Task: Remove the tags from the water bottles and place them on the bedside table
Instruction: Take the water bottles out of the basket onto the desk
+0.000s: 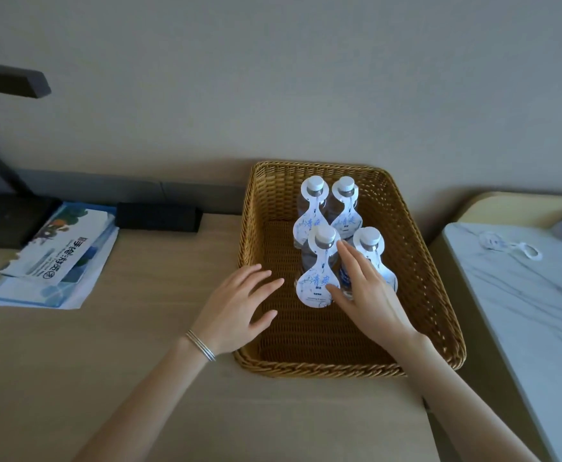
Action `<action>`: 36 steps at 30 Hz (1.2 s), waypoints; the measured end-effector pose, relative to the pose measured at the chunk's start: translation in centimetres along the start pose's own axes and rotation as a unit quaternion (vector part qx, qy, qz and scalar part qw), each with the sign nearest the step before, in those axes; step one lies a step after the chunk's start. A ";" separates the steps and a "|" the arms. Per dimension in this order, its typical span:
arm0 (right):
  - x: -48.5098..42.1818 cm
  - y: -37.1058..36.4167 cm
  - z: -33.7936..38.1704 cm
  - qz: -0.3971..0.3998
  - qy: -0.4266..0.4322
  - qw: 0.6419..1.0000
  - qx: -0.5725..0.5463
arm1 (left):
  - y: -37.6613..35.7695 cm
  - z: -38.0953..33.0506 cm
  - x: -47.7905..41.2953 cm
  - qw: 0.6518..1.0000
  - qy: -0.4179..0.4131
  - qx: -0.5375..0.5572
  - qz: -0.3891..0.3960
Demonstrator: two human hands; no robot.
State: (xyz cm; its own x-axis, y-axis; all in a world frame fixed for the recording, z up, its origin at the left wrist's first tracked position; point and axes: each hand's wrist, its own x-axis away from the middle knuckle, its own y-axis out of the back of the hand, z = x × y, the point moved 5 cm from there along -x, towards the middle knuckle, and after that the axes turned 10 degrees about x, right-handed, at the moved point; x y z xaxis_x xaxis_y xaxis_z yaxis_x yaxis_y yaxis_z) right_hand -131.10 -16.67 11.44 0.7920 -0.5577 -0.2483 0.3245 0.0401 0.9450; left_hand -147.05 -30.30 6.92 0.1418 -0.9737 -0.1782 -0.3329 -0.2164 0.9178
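Centrally, four clear plastic bottles [316, 258] stand upright in a two-by-two cluster in the far half of a basket [416, 295]. Each is closed with a white round cap. Paper tags [316, 285] hang from all four necks. They are flat white card, ringed at the top, narrowing to a waist and widening to a rounded lower lobe with blue print. The basket is rectangular, of tan woven wicker, with a braided rim and sloped walls.

The right hand [369, 295] lies between the two near bottles, fingers straight and together, grasping nothing. Its index tip is beside the neck of the near-left bottle, and its thumb tip touches the lower lobe of that bottle's tag. The left hand [239, 305] hovers over the basket's left rim, fingers spread and relaxed, holding nothing. A thin metal bangle [201, 345] circles its wrist.

The basket rests on a matte beige desk [106, 378]. At the right edge of the frame stands the bedside table [523, 311], with a smooth white top veined in grey. Two white ringed pieces [506, 248] lie flat at its far end. At the left of the frame, glossy printed leaflets [56, 258] lie fanned on the desk, near a black rectangular box [157, 216] and a dark lamp base [6, 225].
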 end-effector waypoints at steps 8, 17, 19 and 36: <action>-4.7 -2.2 -0.7 0.018 0.005 1.000 -0.023 | -0.9 0.7 0.2 0.998 -0.011 0.056 -0.011; -6.2 -4.4 -0.4 -0.028 0.026 0.999 -0.026 | -1.1 0.9 0.2 0.997 -0.016 0.074 -0.017; -6.0 -4.6 -0.5 -0.041 0.023 0.999 -0.022 | -1.2 0.8 0.3 0.997 -0.026 0.069 -0.018; -5.9 -5.3 -0.7 -0.001 -0.015 0.978 -0.210 | -1.5 -1.7 3.0 0.992 -0.024 0.106 -0.070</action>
State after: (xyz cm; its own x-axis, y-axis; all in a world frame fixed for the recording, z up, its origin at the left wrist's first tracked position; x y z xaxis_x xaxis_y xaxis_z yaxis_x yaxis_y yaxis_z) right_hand -137.12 -13.00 7.72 0.7779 -0.5816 -0.2377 0.5144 0.3723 0.7725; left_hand -144.54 -32.75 5.64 0.1569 -0.9345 -0.3195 -0.5022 -0.3541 0.7889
